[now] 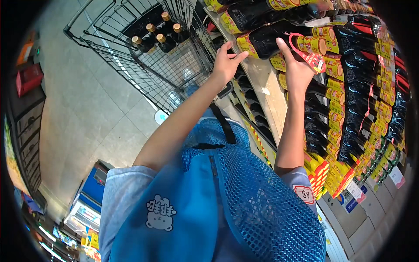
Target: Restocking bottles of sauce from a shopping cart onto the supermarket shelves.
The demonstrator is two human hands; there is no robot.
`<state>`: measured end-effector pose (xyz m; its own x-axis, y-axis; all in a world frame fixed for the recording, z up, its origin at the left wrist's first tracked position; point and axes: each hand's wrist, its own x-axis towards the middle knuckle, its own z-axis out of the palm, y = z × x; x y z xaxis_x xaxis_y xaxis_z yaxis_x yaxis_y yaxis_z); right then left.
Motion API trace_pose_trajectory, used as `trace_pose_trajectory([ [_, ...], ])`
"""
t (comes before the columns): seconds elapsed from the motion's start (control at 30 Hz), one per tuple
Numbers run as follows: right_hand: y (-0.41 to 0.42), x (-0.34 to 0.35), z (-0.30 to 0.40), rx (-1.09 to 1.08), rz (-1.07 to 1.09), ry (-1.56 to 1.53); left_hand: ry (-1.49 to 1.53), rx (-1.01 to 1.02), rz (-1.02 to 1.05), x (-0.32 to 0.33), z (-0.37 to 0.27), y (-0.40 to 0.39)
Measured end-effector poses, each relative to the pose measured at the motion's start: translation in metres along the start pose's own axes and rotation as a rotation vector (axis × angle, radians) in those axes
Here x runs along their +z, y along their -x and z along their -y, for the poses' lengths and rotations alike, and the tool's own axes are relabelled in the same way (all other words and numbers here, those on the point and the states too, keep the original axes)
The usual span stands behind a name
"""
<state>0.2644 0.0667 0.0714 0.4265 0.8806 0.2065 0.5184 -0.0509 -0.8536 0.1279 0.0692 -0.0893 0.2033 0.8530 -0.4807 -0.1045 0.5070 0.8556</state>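
Note:
Along the upper right, dark bottles with yellow labels stand in rows on a store shelf. One dark bottle, with a yellow cap and a pink neck tag, is tilted in the picture, its cap towards the right. Around its neck and shoulder is my right hand, thumb across the bottle. Near the bottle's base, my left hand has its fingers apart; whether a fingertip touches the label I cannot tell. Several gold-capped bottles stand upright in a wire shopping cart.
The cart stands on the tiled floor left of the shelf. Lower shelf tiers hold more dark bottles. Yellow-and-red packs and price tags lie along the right. A blue display case is at the lower left, a red box at the far left.

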Motion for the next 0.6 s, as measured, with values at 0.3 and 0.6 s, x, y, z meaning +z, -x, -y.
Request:
trace_pose_trajectory([
  [0.3, 0.007, 0.011, 0.005, -0.013, -0.044, -0.013, -0.06, 0.06, -0.026, 0.003, 0.002, 0.001],
  [0.6, 0.007, 0.011, 0.002, 0.0, -0.014, -0.002, -0.028, 0.061, -0.041, 0.004, 0.004, 0.002],
])
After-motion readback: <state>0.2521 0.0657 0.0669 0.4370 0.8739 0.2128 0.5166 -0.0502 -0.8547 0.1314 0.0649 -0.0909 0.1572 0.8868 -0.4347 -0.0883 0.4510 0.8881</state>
